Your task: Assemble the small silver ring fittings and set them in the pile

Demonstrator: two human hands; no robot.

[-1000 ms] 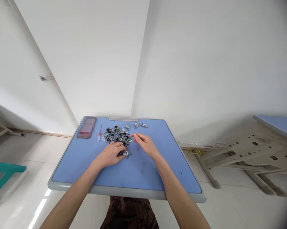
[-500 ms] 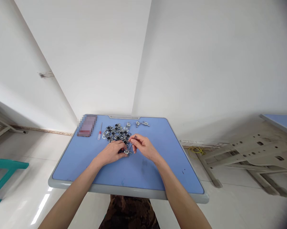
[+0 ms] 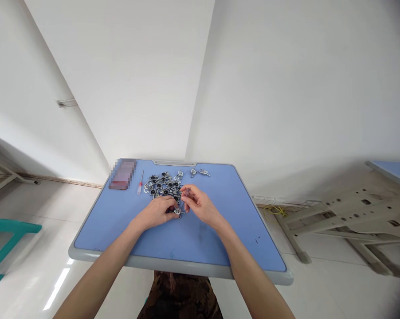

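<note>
My left hand rests on the desk, its thumb and fingers closed around a small silver metal bracket piece. Just to the right, my right hand pinches a thin screwdriver with a see-through handle. Its shaft slants down toward the bracket piece; whether the tip touches it is too small to tell. Behind my hands lies a pile of similar metal pieces, several with black round discs. My left fingers hide the pile's near edge.
All this is on a blue desk with a grey rim, against a white wall. A second screwdriver and a blurred-out phone-like slab lie at left. Two loose metal pieces lie at the back. A green stool stands left.
My right fingers have shifted slightly on the screwdriver, and more of its handle shows. The left hand keeps its hold on the bracket piece. The whole view has shifted very slightly.
</note>
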